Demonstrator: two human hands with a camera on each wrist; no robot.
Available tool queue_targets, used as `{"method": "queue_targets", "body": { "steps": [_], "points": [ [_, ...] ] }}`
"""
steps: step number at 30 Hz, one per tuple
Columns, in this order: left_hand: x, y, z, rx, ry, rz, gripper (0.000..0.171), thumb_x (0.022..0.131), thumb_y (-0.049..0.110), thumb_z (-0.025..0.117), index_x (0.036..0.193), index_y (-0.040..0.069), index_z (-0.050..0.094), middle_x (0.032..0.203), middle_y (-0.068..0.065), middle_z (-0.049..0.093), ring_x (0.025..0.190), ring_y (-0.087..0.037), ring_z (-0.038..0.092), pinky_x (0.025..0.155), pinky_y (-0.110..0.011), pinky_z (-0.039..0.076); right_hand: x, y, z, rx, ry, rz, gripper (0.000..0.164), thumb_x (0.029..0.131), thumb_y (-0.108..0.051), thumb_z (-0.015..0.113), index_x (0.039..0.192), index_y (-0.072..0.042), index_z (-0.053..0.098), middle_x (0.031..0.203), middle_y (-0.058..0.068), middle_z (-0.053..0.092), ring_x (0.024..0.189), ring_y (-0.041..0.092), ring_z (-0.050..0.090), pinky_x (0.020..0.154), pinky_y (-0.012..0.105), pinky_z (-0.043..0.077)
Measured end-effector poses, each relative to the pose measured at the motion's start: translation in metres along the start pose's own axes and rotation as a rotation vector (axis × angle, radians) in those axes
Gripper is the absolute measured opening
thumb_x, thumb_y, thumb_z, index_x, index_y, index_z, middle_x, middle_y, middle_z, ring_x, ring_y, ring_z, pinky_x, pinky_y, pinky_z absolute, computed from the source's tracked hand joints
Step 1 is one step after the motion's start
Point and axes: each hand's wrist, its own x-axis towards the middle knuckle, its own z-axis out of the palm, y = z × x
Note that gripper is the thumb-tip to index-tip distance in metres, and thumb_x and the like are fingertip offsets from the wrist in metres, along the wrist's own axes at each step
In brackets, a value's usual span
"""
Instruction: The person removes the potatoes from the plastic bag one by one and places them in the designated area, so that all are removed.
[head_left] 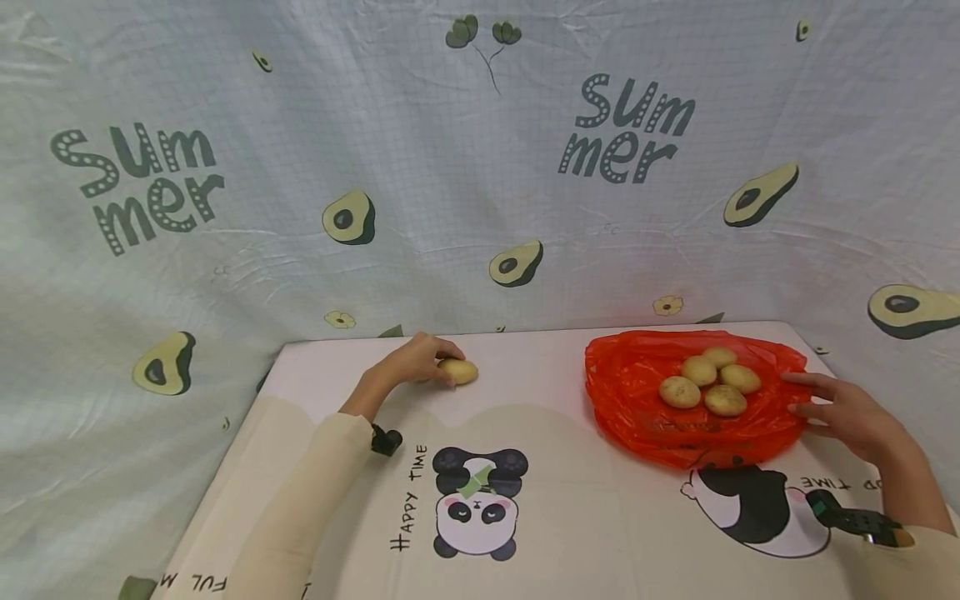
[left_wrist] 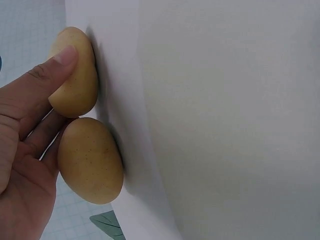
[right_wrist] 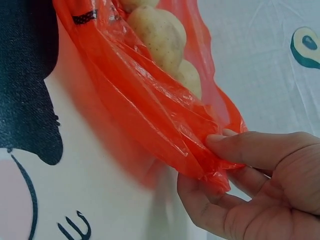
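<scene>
At the table's far left-centre, my left hand [head_left: 422, 360] grips a yellow potato [left_wrist: 75, 75], its thumb across the front and the fingers behind. A second potato [left_wrist: 91, 161] sits right beside it, against the fingers in the left wrist view; the head view shows just one potato [head_left: 459, 371] there. On the right lies a crumpled red plastic bag [head_left: 630, 417], spread out, with several potatoes [head_left: 701, 371] gathered on it. My right hand [head_left: 851, 412] pinches the bag's right edge between thumb and fingers, bunching the plastic [right_wrist: 210, 170].
A pale cloth [head_left: 585, 517] printed with a panda and lettering covers the table. Behind it hangs a white curtain [head_left: 420, 167] with avocado prints, meeting the table's back edge. Dark wrist-worn devices [head_left: 855, 518] sit on both forearms.
</scene>
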Motion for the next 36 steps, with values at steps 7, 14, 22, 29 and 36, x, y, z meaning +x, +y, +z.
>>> {"method": "queue_targets", "body": {
  "steps": [7, 14, 22, 29, 36],
  "points": [
    [-0.003, 0.002, -0.001, -0.001, -0.001, 0.017, 0.043, 0.083, 0.017, 0.085, 0.124, 0.008, 0.073, 0.125, -0.006, 0.071, 0.110, -0.021, 0.064, 0.097, -0.040, 0.052, 0.004, 0.004, -0.005, -0.034, -0.022, -0.027, 0.069, 0.105, -0.024, 0.057, 0.153, 0.011, 0.020, 0.151, 0.046, 0.014, 0.128, 0.062, 0.037, 0.086, 0.044, 0.060],
    [-0.003, 0.005, -0.001, -0.006, 0.025, 0.003, 0.042, 0.086, 0.013, 0.082, 0.126, 0.006, 0.071, 0.128, -0.008, 0.070, 0.114, -0.023, 0.064, 0.100, -0.042, 0.051, 0.010, 0.008, -0.014, -0.041, -0.052, -0.054, 0.068, 0.104, -0.024, 0.059, 0.153, 0.009, 0.025, 0.151, 0.044, 0.017, 0.118, 0.041, 0.054, 0.087, 0.044, 0.060],
    [0.001, 0.024, -0.006, -0.029, 0.055, -0.009, 0.038, 0.093, 0.009, 0.074, 0.130, 0.001, 0.067, 0.129, -0.014, 0.068, 0.124, -0.031, 0.061, 0.105, -0.045, 0.049, 0.013, 0.008, -0.019, -0.045, -0.061, -0.054, 0.069, 0.104, -0.025, 0.059, 0.153, 0.009, 0.024, 0.151, 0.044, 0.017, 0.120, 0.047, 0.052, 0.086, 0.044, 0.060],
    [0.008, 0.054, -0.009, 0.000, 0.099, 0.043, 0.036, 0.095, 0.014, 0.072, 0.128, 0.001, 0.068, 0.129, -0.016, 0.068, 0.123, -0.031, 0.062, 0.105, -0.045, 0.049, 0.013, 0.005, -0.022, -0.049, -0.060, -0.061, 0.066, 0.104, -0.024, 0.059, 0.151, 0.010, 0.026, 0.150, 0.045, 0.019, 0.113, 0.030, 0.059, 0.085, 0.044, 0.060],
    [0.013, 0.083, -0.007, 0.017, 0.142, 0.098, 0.031, 0.096, 0.016, 0.072, 0.126, 0.006, 0.071, 0.127, -0.011, 0.070, 0.121, -0.027, 0.063, 0.104, -0.041, 0.050, 0.014, 0.002, -0.024, -0.058, -0.079, -0.060, 0.068, 0.104, -0.023, 0.060, 0.152, 0.010, 0.025, 0.150, 0.045, 0.018, 0.114, 0.031, 0.059, 0.086, 0.045, 0.060]
  ]
}}
